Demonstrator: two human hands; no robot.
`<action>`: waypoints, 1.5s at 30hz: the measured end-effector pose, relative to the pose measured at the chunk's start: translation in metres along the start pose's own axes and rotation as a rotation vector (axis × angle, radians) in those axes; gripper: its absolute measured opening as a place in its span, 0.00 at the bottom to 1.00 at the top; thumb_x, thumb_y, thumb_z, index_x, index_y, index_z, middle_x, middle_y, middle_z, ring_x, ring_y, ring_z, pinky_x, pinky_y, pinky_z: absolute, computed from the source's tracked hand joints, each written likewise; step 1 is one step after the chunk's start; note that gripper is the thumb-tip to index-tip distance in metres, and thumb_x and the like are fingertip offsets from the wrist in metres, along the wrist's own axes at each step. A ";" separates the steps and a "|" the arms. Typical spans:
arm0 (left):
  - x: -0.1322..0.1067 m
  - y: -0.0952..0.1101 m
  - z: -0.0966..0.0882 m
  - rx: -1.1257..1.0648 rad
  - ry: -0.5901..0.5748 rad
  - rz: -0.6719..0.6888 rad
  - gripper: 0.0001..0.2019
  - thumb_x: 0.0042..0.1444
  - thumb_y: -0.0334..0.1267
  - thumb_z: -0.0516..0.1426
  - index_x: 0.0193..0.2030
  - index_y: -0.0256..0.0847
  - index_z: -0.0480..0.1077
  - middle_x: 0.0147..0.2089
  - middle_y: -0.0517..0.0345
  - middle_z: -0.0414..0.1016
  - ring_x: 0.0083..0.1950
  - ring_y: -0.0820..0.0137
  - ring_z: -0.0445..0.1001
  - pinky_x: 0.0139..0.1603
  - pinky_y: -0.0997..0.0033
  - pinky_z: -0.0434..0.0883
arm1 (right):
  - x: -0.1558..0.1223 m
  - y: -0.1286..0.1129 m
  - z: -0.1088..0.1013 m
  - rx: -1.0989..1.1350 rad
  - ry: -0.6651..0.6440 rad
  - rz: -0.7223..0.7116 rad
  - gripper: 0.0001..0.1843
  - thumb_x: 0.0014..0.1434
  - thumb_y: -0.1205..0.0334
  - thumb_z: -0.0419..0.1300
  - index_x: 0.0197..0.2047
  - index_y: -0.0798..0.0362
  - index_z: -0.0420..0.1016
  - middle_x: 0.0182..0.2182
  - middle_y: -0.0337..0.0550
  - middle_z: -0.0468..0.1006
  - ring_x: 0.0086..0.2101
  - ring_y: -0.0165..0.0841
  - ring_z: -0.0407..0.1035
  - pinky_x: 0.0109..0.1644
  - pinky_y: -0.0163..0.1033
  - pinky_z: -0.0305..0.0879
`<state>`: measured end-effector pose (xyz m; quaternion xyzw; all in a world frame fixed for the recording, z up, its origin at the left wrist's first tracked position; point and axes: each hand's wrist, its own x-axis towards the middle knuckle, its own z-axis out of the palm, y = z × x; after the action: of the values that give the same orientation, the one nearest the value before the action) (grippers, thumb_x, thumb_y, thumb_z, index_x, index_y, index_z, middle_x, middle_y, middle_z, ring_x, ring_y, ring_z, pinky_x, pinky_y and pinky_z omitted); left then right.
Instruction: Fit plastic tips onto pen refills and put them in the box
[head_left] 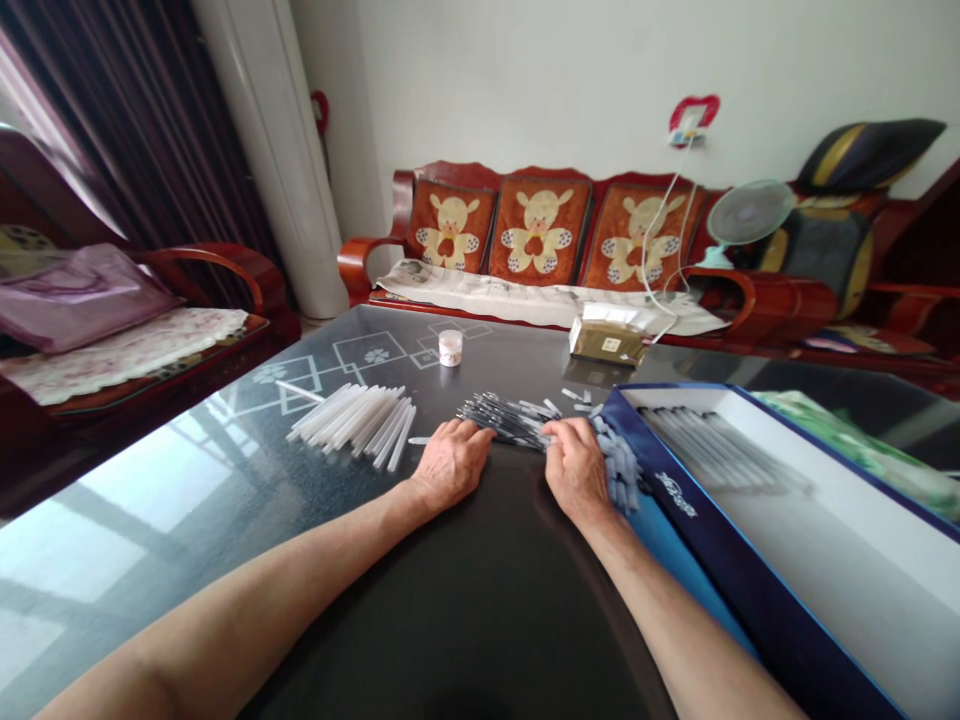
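A loose bundle of dark-tipped pen refills (pixel 504 418) lies on the dark glossy table between my hands. My left hand (pixel 454 462) has its fingers curled at the bundle's left end. At the other end, my right hand (pixel 576 468) is closed, thumb and forefinger pinching the refill ends. Left of my left hand is a pile of whitish translucent pen barrels (pixel 354 420), with one single barrel partly behind the hand. A heap of small greyish-clear pen parts (pixel 619 465), perhaps caps, sits beside my right hand and is partly hidden by it.
An open blue box (pixel 679 500) with a white inside stands at the right, holding a row of pens (pixel 701 445). Farther back are a small white cup (pixel 450 347) and a tissue box (pixel 609 340). A green-and-white package (pixel 862 445) lies beyond the blue box.
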<state>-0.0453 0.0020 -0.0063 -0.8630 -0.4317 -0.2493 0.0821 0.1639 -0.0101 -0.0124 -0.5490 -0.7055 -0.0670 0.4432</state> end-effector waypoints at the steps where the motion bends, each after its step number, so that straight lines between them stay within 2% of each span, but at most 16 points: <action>1: 0.000 0.000 0.000 -0.005 -0.007 0.023 0.15 0.66 0.37 0.46 0.51 0.41 0.71 0.37 0.52 0.72 0.39 0.65 0.69 0.44 0.64 0.69 | 0.000 -0.004 0.000 0.040 -0.011 -0.013 0.13 0.57 0.71 0.48 0.38 0.53 0.73 0.38 0.48 0.73 0.41 0.37 0.69 0.48 0.42 0.66; 4: -0.003 0.001 0.001 -0.040 -0.004 0.049 0.17 0.66 0.36 0.45 0.56 0.42 0.68 0.36 0.53 0.71 0.39 0.67 0.69 0.41 0.68 0.70 | -0.003 -0.022 0.004 0.213 -0.047 -0.001 0.09 0.60 0.67 0.50 0.39 0.52 0.72 0.36 0.45 0.76 0.39 0.34 0.72 0.46 0.40 0.68; 7: -0.005 -0.001 0.003 -0.063 -0.003 0.108 0.17 0.66 0.36 0.44 0.59 0.41 0.65 0.35 0.53 0.71 0.39 0.67 0.70 0.38 0.71 0.71 | -0.008 -0.038 0.011 0.376 -0.072 0.135 0.04 0.58 0.63 0.55 0.37 0.50 0.70 0.32 0.40 0.79 0.33 0.32 0.75 0.41 0.37 0.71; 9: -0.006 -0.002 0.005 -0.073 0.009 0.144 0.18 0.66 0.36 0.44 0.59 0.40 0.64 0.35 0.53 0.71 0.38 0.67 0.70 0.39 0.71 0.71 | -0.011 -0.045 0.015 0.449 -0.078 0.231 0.05 0.58 0.60 0.57 0.38 0.50 0.70 0.33 0.40 0.80 0.32 0.33 0.76 0.38 0.37 0.72; 11: -0.006 -0.002 0.007 -0.086 0.028 0.154 0.18 0.66 0.35 0.44 0.60 0.38 0.63 0.36 0.52 0.72 0.38 0.67 0.71 0.40 0.70 0.72 | -0.014 -0.048 0.018 0.466 -0.094 0.247 0.07 0.59 0.60 0.55 0.41 0.49 0.70 0.34 0.41 0.82 0.34 0.33 0.77 0.40 0.37 0.72; 15: -0.005 -0.002 0.009 -0.084 0.052 0.095 0.19 0.66 0.35 0.45 0.61 0.35 0.62 0.39 0.50 0.74 0.40 0.67 0.72 0.41 0.70 0.72 | -0.016 -0.049 0.013 0.361 -0.194 0.055 0.19 0.61 0.69 0.50 0.54 0.50 0.65 0.41 0.42 0.81 0.42 0.32 0.76 0.49 0.37 0.70; 17: -0.005 -0.002 0.008 -0.065 0.037 0.070 0.19 0.66 0.35 0.45 0.60 0.37 0.63 0.37 0.51 0.73 0.39 0.67 0.72 0.40 0.70 0.72 | -0.011 -0.044 0.003 0.249 -0.205 -0.037 0.20 0.59 0.72 0.49 0.53 0.52 0.68 0.44 0.44 0.80 0.46 0.32 0.74 0.52 0.37 0.68; 19: -0.005 -0.001 0.007 -0.044 -0.001 0.066 0.19 0.65 0.34 0.44 0.60 0.40 0.64 0.35 0.52 0.72 0.38 0.67 0.72 0.39 0.71 0.72 | -0.002 -0.032 -0.011 0.091 -0.181 -0.070 0.18 0.57 0.73 0.49 0.46 0.53 0.74 0.44 0.47 0.78 0.46 0.34 0.72 0.53 0.37 0.66; 23: -0.002 0.005 -0.001 -0.018 -0.114 0.081 0.17 0.64 0.33 0.45 0.56 0.42 0.67 0.36 0.52 0.73 0.39 0.66 0.73 0.36 0.72 0.71 | 0.019 0.007 -0.047 -0.198 -0.185 0.083 0.16 0.55 0.73 0.50 0.37 0.54 0.79 0.36 0.48 0.78 0.37 0.35 0.73 0.47 0.38 0.68; 26: 0.006 0.017 -0.010 0.013 -0.196 0.115 0.14 0.65 0.37 0.46 0.49 0.42 0.70 0.35 0.53 0.73 0.37 0.66 0.74 0.32 0.73 0.69 | 0.030 0.030 -0.067 -0.268 -0.211 0.186 0.15 0.54 0.73 0.53 0.36 0.53 0.80 0.34 0.46 0.80 0.34 0.34 0.73 0.44 0.38 0.68; 28: 0.012 0.028 -0.014 0.010 -0.200 0.120 0.15 0.66 0.42 0.45 0.44 0.42 0.71 0.34 0.54 0.73 0.35 0.67 0.74 0.31 0.74 0.68 | 0.033 0.035 -0.076 -0.271 -0.241 0.222 0.13 0.52 0.71 0.55 0.35 0.52 0.80 0.33 0.43 0.81 0.33 0.34 0.73 0.41 0.38 0.67; 30: 0.016 0.038 -0.015 -0.019 -0.187 0.085 0.16 0.67 0.44 0.44 0.42 0.43 0.71 0.33 0.55 0.74 0.33 0.68 0.74 0.30 0.74 0.66 | 0.033 0.032 -0.081 -0.240 -0.331 0.227 0.12 0.50 0.70 0.57 0.34 0.51 0.80 0.31 0.41 0.81 0.31 0.33 0.73 0.38 0.36 0.66; 34: 0.014 0.046 -0.007 -0.063 -0.161 0.063 0.16 0.67 0.44 0.44 0.42 0.43 0.71 0.34 0.56 0.74 0.33 0.68 0.75 0.29 0.74 0.65 | 0.029 0.011 -0.085 -0.170 -0.604 0.193 0.09 0.49 0.68 0.58 0.31 0.50 0.80 0.26 0.37 0.79 0.29 0.29 0.72 0.34 0.31 0.62; 38: 0.009 0.041 0.002 -0.097 -0.132 0.100 0.15 0.66 0.43 0.45 0.43 0.44 0.71 0.34 0.57 0.74 0.36 0.68 0.75 0.31 0.74 0.66 | 0.026 -0.012 -0.080 -0.298 -0.754 0.159 0.08 0.49 0.67 0.59 0.29 0.49 0.80 0.29 0.40 0.80 0.34 0.33 0.73 0.36 0.33 0.61; 42: 0.009 0.039 0.005 -0.127 -0.075 0.113 0.14 0.66 0.43 0.46 0.45 0.44 0.71 0.35 0.57 0.74 0.36 0.68 0.75 0.32 0.74 0.68 | 0.024 -0.022 -0.074 -0.414 -0.830 0.184 0.09 0.50 0.71 0.58 0.27 0.52 0.80 0.30 0.47 0.80 0.35 0.38 0.74 0.37 0.36 0.62; 45: 0.010 0.038 0.008 -0.183 -0.024 0.102 0.13 0.65 0.42 0.47 0.47 0.43 0.70 0.36 0.57 0.75 0.36 0.68 0.76 0.33 0.72 0.70 | 0.023 -0.021 -0.066 -0.318 -0.717 0.114 0.08 0.52 0.71 0.57 0.29 0.53 0.78 0.33 0.48 0.79 0.36 0.37 0.74 0.40 0.37 0.64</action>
<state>-0.0076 -0.0118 -0.0057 -0.8907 -0.3635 -0.2727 0.0104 0.1821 -0.0397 0.0515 -0.6377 -0.7647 0.0452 0.0810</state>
